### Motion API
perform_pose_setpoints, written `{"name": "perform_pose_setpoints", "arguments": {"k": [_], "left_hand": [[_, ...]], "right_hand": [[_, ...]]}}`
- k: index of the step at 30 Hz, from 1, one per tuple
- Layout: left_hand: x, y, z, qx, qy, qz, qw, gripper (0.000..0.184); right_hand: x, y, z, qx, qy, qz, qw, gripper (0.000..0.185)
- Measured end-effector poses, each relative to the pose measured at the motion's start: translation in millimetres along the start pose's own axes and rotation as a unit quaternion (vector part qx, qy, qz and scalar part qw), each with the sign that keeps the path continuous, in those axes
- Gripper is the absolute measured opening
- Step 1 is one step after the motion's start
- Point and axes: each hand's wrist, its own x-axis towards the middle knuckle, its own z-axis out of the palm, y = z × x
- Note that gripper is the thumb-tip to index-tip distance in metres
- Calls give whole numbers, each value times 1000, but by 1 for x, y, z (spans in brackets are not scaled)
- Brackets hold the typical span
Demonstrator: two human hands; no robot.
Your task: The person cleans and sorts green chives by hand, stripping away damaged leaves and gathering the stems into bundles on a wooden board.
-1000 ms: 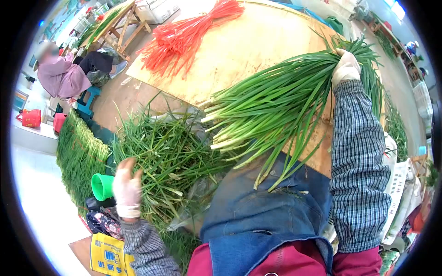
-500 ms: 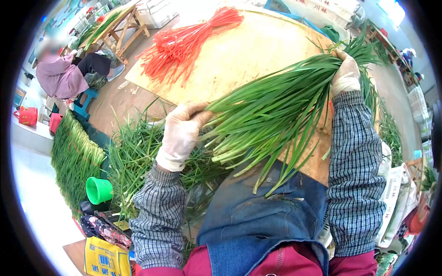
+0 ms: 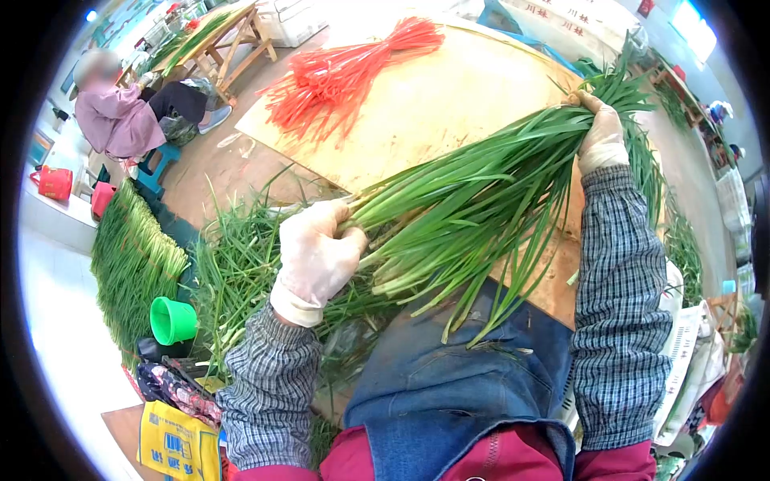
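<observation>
The right hand (image 3: 603, 132) is gripping the greens (image 3: 489, 172) by the tops, the left hand (image 3: 319, 252) is pinching some lower ends; their length is slanting between both, over the counter's (image 3: 465, 80) edge

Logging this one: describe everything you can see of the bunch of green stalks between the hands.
The bunch is many long, narrow, flat-looking green leaves, paling toward the stalk ends. It slants from upper right to lower left, untied as far as shows. The right hand grips its gathered upper part; the left hand closes on some lower ends, while others fan loose above the denim apron. It lies across the view of the wooden board; whether it rests there is unclear.
</observation>
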Motion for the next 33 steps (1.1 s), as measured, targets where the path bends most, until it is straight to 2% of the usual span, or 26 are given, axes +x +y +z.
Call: {"name": "perform_pose_setpoints", "arguments": {"k": [3, 4, 6, 7, 9, 10, 12, 14, 15, 16, 18, 21, 22, 24, 26, 28, 29, 30, 31, 32, 33], "left_hand": [[-13, -9, -16, 39, 24, -25, 999, 5], [-20, -17, -28, 76, -14, -45, 996, 9], [-44, -40, -60, 61, 15, -99, 993, 10], [-58, -63, -81, 137, 12, -118, 983, 11], [-90, -97, -119, 434, 7, -105, 895, 6], [-98, -106, -131, 513, -52, -170, 840, 5], [-106, -104, -125, 571, -74, -102, 811, 12], [-87, -89, -96, 355, -55, -40, 932, 26], [-73, -76, -76, 206, -44, -46, 976, 26], [-58, -64, -56, 106, -41, -38, 993, 25], [-32, -46, -18, 54, -50, -1, 997, 28], [-1, -30, 30, -15, -137, 51, 989, 34], [4, -23, 39, -75, -151, 31, 985, 28], [3, -25, 54, -237, -158, -102, 953, 19], [-6, -33, 40, -126, -96, 34, 987, 12], [-26, -50, -1, -73, -70, -48, 994, 10], [-40, -64, -26, -4, -25, -61, 998, 9], [-65, -105, -45, 120, 51, -3, 991, 7], [-73, -107, -68, 326, -61, -113, 936, 9], [-77, -99, -86, 510, -168, -215, 815, 12], [-82, -89, -88, 478, -145, -177, 848, 17]], "right_hand": [[6, 5, -6, 52, -69, 20, 996, 7], [8, 5, -8, 67, -90, 22, 993, 7], [4, 2, -17, 75, -126, 2, 989, 7], [5, -1, -22, 99, -136, 9, 986, 8], [-4, -3, -22, 120, -125, -12, 985, 14], [-1, -1, -26, 136, -163, -3, 977, 18], [6, -1, -30, 160, -214, 6, 964, 18], [0, -4, -25, 180, -269, 22, 946, 17], [-2, -7, -22, 189, -297, 29, 936, 16], [0, -9, -22, 190, -313, 28, 930, 19], [5, -12, -25, 194, -345, 26, 918, 24], [-3, -14, -21, 208, -375, 29, 903, 26], [-5, -14, -21, 214, -387, 30, 896, 26], [-7, -15, -20, 223, -427, 28, 876, 27], [-10, -17, -18, 231, -457, 22, 859, 28], [-7, -19, -20, 242, -475, 32, 846, 30], [-8, -19, -21, 248, -476, 32, 843, 30], [-9, -19, -23, 255, -476, 30, 841, 30], [-10, -20, -24, 261, -477, 29, 839, 30], [-12, -20, -25, 265, -483, 28, 834, 30], [-13, -20, -23, 269, -492, 29, 828, 30]]}}
